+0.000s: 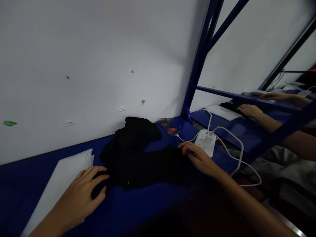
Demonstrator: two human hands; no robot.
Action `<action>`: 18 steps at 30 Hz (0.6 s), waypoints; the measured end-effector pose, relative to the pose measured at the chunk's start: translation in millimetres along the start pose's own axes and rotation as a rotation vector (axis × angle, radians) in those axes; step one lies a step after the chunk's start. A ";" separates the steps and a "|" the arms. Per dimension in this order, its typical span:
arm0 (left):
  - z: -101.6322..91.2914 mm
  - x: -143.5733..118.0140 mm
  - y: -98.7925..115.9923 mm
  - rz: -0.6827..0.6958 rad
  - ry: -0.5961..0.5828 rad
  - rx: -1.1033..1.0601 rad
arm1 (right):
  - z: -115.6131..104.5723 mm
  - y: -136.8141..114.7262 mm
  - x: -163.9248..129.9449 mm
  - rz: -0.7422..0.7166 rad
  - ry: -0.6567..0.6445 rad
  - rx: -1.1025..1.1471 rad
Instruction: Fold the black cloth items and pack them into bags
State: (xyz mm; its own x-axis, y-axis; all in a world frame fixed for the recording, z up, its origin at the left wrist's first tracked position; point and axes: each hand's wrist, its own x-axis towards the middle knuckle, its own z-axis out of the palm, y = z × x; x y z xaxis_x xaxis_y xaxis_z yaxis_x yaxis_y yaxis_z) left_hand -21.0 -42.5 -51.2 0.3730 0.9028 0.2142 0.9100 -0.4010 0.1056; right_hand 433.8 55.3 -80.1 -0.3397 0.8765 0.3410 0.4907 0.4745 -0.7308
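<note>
A black garment point(148, 168), its kind hard to tell in the dark, lies stretched flat across the blue tabletop, with a small light mark near its lower left. My left hand point(82, 194) is at the garment's left end, fingers curved and apart, the fingertips at its edge. At the right end, my right hand point(197, 156) has its fingers closed on the cloth, partly hidden from view. Behind the flat garment sits a bunched black cloth point(135, 131) against the wall. White folded sheets point(61, 174) lie partly under my left hand and forearm.
A white power strip point(206, 141) with cables stands just beyond my right hand. A blurred-out dark device point(169, 126) lies by the wall. A blue metal frame point(197, 72) rises at the right; beyond it another person's hand point(250, 110) rests on a second blue table point(234, 130).
</note>
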 end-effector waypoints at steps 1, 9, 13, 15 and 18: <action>-1.9 4.5 6.4 -0.010 0.034 0.003 | 2.9 -4.8 1.4 0.015 0.042 0.013; 21.2 77.1 101.5 0.325 0.161 -0.026 | 29.8 -30.8 21.8 0.075 -0.247 -0.214; 46.8 93.9 123.7 0.456 0.136 -0.030 | 37.3 -25.7 31.3 0.021 -0.301 -0.245; 53.8 90.5 125.0 0.434 0.099 -0.054 | 37.3 -26.2 39.5 0.000 -0.315 -0.205; 61.3 80.6 125.4 0.332 0.063 -0.066 | 32.3 -29.9 57.4 0.033 -0.386 -0.116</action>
State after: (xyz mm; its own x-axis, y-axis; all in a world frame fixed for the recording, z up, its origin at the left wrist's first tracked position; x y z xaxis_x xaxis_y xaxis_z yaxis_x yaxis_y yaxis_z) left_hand 134.2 -10.5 -80.2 0.6329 0.7108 0.3071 0.7263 -0.6824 0.0827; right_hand 373.8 88.9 -57.8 -0.5879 0.8071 0.0550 0.5865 0.4720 -0.6582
